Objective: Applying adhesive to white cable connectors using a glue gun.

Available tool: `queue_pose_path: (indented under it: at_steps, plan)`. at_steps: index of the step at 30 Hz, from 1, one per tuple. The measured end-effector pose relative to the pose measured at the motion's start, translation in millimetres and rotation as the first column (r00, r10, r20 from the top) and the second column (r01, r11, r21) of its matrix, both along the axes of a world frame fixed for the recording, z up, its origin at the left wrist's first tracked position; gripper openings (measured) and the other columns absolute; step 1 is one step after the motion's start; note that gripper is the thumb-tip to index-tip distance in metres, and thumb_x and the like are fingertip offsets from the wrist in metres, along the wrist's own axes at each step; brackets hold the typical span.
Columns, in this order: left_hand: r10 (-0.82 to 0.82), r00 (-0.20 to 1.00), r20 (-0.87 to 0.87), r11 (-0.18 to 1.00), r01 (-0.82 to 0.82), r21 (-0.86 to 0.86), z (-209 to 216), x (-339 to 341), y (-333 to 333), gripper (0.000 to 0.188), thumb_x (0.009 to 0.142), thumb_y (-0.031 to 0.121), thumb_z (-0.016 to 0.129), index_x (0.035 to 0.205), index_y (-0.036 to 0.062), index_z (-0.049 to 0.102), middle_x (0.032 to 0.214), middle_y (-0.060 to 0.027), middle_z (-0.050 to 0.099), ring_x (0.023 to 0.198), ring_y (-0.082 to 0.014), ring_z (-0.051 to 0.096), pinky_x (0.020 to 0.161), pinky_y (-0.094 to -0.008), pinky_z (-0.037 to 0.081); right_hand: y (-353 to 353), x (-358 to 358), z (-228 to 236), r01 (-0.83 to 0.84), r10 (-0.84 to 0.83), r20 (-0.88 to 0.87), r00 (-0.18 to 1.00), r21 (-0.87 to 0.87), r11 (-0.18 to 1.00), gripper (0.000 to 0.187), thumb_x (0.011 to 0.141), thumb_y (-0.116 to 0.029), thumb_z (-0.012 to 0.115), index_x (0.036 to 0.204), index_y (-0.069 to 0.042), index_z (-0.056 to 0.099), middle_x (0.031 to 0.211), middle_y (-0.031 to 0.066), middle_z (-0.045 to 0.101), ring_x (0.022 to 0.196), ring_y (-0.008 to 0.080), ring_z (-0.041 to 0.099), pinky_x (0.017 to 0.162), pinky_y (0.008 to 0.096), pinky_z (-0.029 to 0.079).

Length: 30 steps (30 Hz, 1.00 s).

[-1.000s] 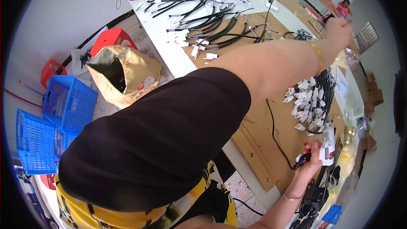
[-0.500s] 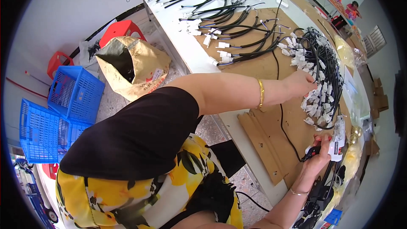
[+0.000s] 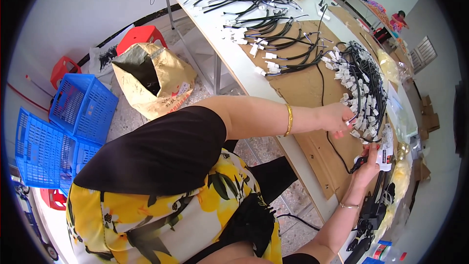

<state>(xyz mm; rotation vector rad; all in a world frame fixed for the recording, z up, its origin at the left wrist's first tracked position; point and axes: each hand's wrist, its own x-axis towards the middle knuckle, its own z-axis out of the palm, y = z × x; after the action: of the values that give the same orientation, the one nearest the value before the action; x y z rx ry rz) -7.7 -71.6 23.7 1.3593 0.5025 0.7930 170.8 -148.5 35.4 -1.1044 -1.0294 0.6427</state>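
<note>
My left hand, with a gold bracelet on its wrist, reaches across the table beside a heap of black cables with white plug connectors. Its fingers are pinched on the end of a black cable, partly hidden by the hand. Nearer the front, my right hand is closed around a corded white hand tool with a dark grip, shaped like a glue gun. The tool's tip points at the near end of the heap. Brown cardboard lies under the cables.
More black cables lie spread at the far left of the cardboard. A black cord crosses it to a white power strip. Yellow bundles line the right edge. A paper sack and blue crates stand on the floor.
My left hand has drawn back from the heap, toward me and slightly left, with a cable end in its fingers. My right hand still grips the tool, slightly raised in view.
</note>
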Motion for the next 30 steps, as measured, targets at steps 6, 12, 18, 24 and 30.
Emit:
queue_pose_path:
  at_steps: [6,12,18,24,30]
  plan:
    - [0.115,0.991,-0.074,0.983,-0.102,0.155,-8.2,-4.7,-5.2,0.030,0.076,-0.005,0.047,0.105,-0.0003,0.053,0.079,-0.0084,0.053,0.064,-0.0158,0.057,0.053,-0.0268,0.052,1.7,-0.6,-4.3,0.003,-0.003,0.024,1.000,0.011,1.000,0.012,0.079,-0.015,0.058,0.075,-0.004,0.054,0.064,0.0018,0.052,0.056,0.0071,0.042,0.056,0.0211,0.033]
    - [0.152,0.983,0.099,0.988,-0.149,-0.028,3.0,-15.1,-13.6,0.034,0.079,-0.004,0.044,0.112,0.0011,0.049,0.080,-0.0107,0.053,0.057,-0.0174,0.058,0.049,-0.0270,0.051,0.1,-10.4,-3.4,0.039,-0.040,0.063,0.997,0.012,0.999,0.013,0.079,-0.015,0.058,0.076,-0.003,0.054,0.065,0.0022,0.053,0.056,0.0076,0.043,0.054,0.0217,0.033]
    - [0.185,0.975,0.124,0.983,-0.184,-0.021,-1.0,-14.1,-7.1,0.037,0.079,-0.005,0.045,0.116,0.0010,0.045,0.082,-0.0122,0.055,0.058,-0.0184,0.059,0.050,-0.0278,0.051,2.5,-11.1,-10.4,0.035,-0.039,0.136,0.990,0.031,0.999,0.019,0.076,-0.013,0.060,0.090,-0.005,0.050,0.069,0.0036,0.055,0.057,0.0074,0.047,0.050,0.0190,0.034]
    - [0.200,0.969,0.147,0.979,-0.203,0.004,12.7,-9.0,9.1,0.035,0.077,-0.005,0.049,0.112,-0.0018,0.048,0.078,-0.0106,0.058,0.059,-0.0168,0.059,0.053,-0.0263,0.050,-0.2,-16.3,-5.0,0.053,-0.050,0.189,0.981,-0.009,0.999,0.019,0.076,-0.017,0.060,0.086,-0.004,0.051,0.069,0.0036,0.054,0.057,0.0073,0.046,0.051,0.0201,0.035]
    - [0.202,0.953,0.228,0.979,-0.190,-0.073,19.1,6.9,21.4,0.025,0.076,-0.004,0.053,0.100,-0.0013,0.055,0.074,-0.0095,0.059,0.058,-0.0144,0.058,0.051,-0.0241,0.048,-0.7,-19.7,-3.1,0.046,-0.045,0.147,0.988,0.000,0.999,0.011,0.079,-0.014,0.056,0.081,-0.004,0.053,0.070,0.0034,0.054,0.058,0.0079,0.045,0.054,0.0213,0.034]
